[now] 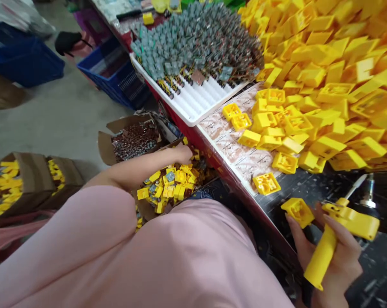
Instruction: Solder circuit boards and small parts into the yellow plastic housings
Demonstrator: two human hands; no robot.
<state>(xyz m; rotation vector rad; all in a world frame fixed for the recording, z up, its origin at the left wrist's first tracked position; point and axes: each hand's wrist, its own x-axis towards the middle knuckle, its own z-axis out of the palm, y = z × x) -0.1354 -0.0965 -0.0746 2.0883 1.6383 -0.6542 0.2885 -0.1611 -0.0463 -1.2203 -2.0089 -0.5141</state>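
Observation:
At the lower right, my right hand (337,256) is closed round the handle of a yellow pistol-shaped tool (322,256) with a slim pale tip. The thumb and a finger of that same hand hold a small yellow plastic housing (298,211), its hollow side showing. My left arm reaches down to the left of the table. My left hand (182,154) is over the far side of a cardboard box of yellow housings with grey parts (172,184). The fingers of this hand point down and are mostly hidden, so whether they hold anything does not show.
A large heap of yellow housings (328,85) covers the table's right side. Beside it, a white ribbed tray (198,100) bears many small grey wired parts (193,38). A metal-tipped tool (369,192) stands behind my right hand. Blue crates (26,60) and cardboard boxes (36,179) stand on the floor.

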